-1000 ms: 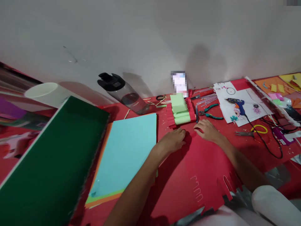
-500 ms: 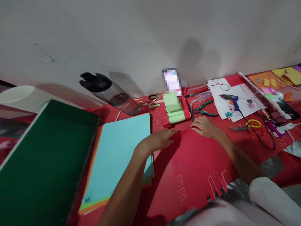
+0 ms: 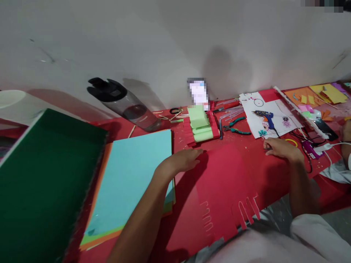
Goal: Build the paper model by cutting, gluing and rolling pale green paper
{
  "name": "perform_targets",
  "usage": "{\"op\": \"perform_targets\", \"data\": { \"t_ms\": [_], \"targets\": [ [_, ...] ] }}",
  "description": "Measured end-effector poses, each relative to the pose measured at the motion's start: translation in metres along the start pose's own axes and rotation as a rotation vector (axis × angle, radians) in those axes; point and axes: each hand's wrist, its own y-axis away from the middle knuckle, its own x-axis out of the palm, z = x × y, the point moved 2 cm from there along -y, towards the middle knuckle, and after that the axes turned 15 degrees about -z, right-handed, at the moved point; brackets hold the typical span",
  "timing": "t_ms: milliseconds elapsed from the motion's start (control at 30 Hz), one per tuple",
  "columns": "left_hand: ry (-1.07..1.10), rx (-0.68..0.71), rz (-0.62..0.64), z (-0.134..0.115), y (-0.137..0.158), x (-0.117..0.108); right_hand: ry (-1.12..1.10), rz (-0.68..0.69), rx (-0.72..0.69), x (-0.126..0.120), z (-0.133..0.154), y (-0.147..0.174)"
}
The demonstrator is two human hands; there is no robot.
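Observation:
My left hand rests at the upper left edge of a red paper sheet, fingers stretched out and thumb apart. The sheet has finger-like cut strips along its near edge. Off to the right, my right hand has curled fingers over the blades of a pair of scissors, whose yellow handle shows behind the hand. The dark blade tip pokes out by the fingertips; the rest is hidden. Beyond the sheet stands a small red and light green paper piece. Green-handled pliers lie right of it.
A stack of coloured paper and a dark green board lie left. A bottle leans near the wall. A glue gun lies on printed paper, its cord leading towards a purple power strip. Another person's arm shows right.
My right hand has left the red sheet's top edge and moved right onto the scissors. My left hand stays on the sheet. Another person's arm has come into view at the right edge.

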Motion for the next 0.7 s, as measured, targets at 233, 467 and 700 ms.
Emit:
{"op": "perform_targets", "data": {
  "t_ms": [233, 467, 700],
  "targets": [
    [0.016, 0.011, -0.026, 0.002, -0.001, 0.001, -0.009, -0.054, -0.15, -0.008, 0.046, -0.01],
    [0.039, 0.044, -0.082, 0.004, -0.001, 0.002, -0.129, -0.135, -0.281, -0.006, 0.099, -0.033],
    [0.047, 0.052, -0.096, 0.005, -0.002, 0.004, -0.108, -0.172, -0.264, 0.002, 0.086, -0.046]
  ]
}}
